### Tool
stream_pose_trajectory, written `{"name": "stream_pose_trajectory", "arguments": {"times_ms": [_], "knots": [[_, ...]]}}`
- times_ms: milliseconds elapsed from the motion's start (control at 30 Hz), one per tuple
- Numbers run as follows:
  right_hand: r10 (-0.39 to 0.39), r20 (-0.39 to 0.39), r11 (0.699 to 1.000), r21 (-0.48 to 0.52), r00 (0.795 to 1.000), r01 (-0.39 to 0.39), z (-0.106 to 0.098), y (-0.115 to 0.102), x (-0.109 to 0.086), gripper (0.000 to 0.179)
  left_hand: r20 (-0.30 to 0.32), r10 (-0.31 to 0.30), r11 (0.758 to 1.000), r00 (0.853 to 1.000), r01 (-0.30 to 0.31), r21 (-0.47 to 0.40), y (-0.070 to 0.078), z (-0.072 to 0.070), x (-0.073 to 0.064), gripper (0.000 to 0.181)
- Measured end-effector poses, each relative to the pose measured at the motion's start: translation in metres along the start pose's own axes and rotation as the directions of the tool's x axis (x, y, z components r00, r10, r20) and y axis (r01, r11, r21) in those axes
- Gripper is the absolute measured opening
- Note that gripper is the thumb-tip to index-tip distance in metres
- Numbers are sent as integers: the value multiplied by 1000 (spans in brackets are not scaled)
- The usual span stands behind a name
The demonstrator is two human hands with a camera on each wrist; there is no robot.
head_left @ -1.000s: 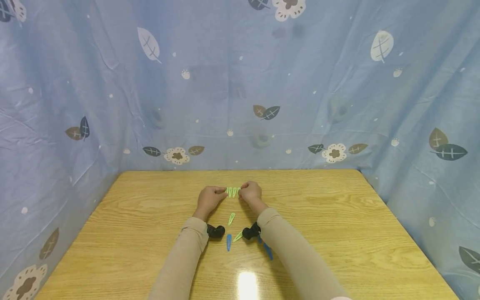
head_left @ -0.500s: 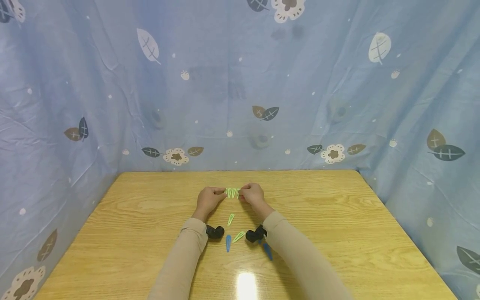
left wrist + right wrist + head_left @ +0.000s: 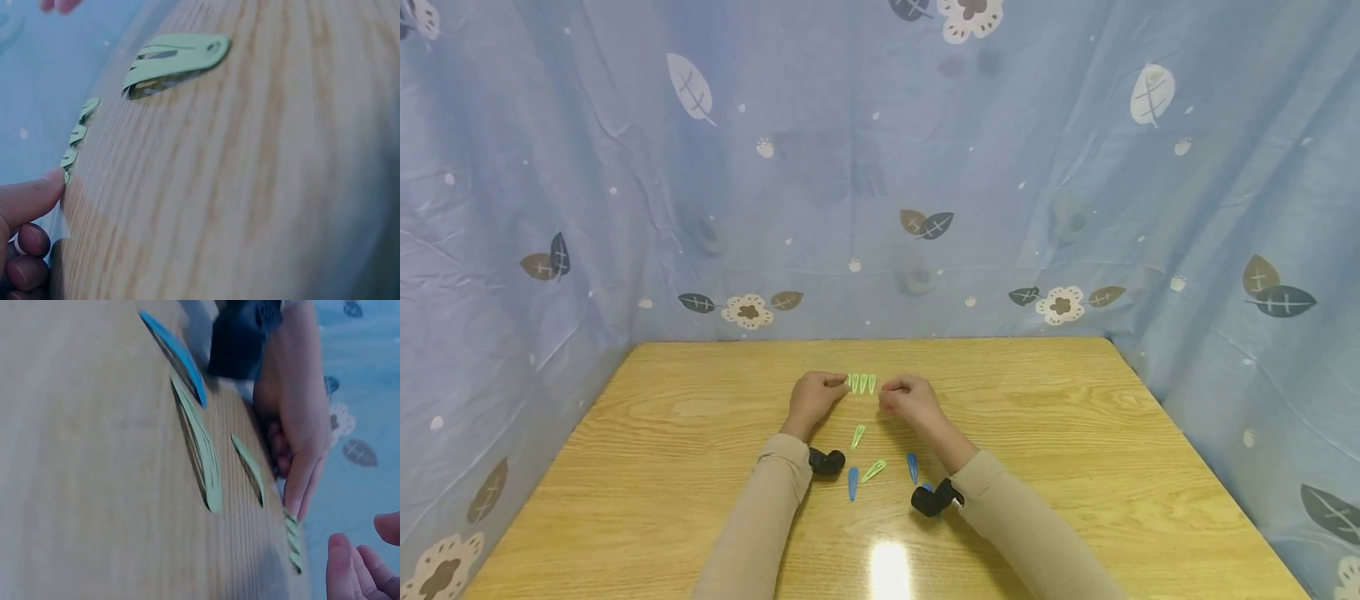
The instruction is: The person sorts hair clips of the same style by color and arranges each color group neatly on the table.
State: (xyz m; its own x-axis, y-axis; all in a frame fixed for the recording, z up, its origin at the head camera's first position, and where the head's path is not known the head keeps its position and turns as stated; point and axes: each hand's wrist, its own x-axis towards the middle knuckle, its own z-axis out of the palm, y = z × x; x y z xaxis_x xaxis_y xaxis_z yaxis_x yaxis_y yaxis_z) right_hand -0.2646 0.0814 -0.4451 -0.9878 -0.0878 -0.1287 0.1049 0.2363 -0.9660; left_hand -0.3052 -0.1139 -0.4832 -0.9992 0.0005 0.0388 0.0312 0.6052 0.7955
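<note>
Several light-green snap hair clips stand side by side in a row [image 3: 863, 383] near the back of the table. My left hand [image 3: 810, 402] pinches the leftmost clip between thumb and forefinger; in the left wrist view the thumb [image 3: 37, 199] covers part of that hair clip [image 3: 67, 177]. Just right of the row, my right hand [image 3: 916, 404] is off the clips, and its fingertips [image 3: 340, 550] stand apart from the thumb with nothing between them in the right wrist view. Closer to me lie two loose green clips, one upper [image 3: 858, 437] and one lower [image 3: 873, 471].
A blue hair clip [image 3: 853, 483] lies left of the lower green one. Another blue clip [image 3: 912, 468] lies to the right, with a further blue clip [image 3: 927, 487] partly hidden behind the right wrist camera [image 3: 934, 498]. A blue patterned curtain [image 3: 865, 167] surrounds the wooden table [image 3: 700, 467].
My right hand has let go of the rightmost green clip and drawn back to the right, uncovering a blue clip. My left hand has stayed at the row's left end.
</note>
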Motion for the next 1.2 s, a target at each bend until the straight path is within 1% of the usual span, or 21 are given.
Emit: {"name": "stream_pose_trajectory", "arguments": {"times_ms": [100,333,467,700,800,867,967,1200], "knots": [[-25,31,1000,-10,999,25,-3,0,-15,29,-1,3,1000,1000,-3,-1,-1,1,-1,29],[-132,80,987,-76,988,138,-6,5,-48,32,4,1,1000,1000,-1,-8,-3,2,-2,29],[-162,99,982,-81,982,170,-5,9,-64,31,8,2,1000,1000,-1,-15,-3,2,-1,28],[-213,160,967,-109,964,232,-1,20,-86,34,16,5,1000,1000,-4,-14,0,0,1,29],[-221,158,963,-121,962,241,2,21,-93,34,15,-4,1000,1000,4,-11,2,0,1,29],[-212,150,963,-135,966,233,4,22,-98,34,16,0,1000,1000,0,-9,2,0,1,30],[-192,127,959,-187,973,213,7,22,-103,34,17,-6,1000,1000,6,-12,3,-1,0,30],[-195,70,910,-360,978,207,15,21,-108,27,23,-1,1000,1000,1,-26,3,-1,-2,31]]}}
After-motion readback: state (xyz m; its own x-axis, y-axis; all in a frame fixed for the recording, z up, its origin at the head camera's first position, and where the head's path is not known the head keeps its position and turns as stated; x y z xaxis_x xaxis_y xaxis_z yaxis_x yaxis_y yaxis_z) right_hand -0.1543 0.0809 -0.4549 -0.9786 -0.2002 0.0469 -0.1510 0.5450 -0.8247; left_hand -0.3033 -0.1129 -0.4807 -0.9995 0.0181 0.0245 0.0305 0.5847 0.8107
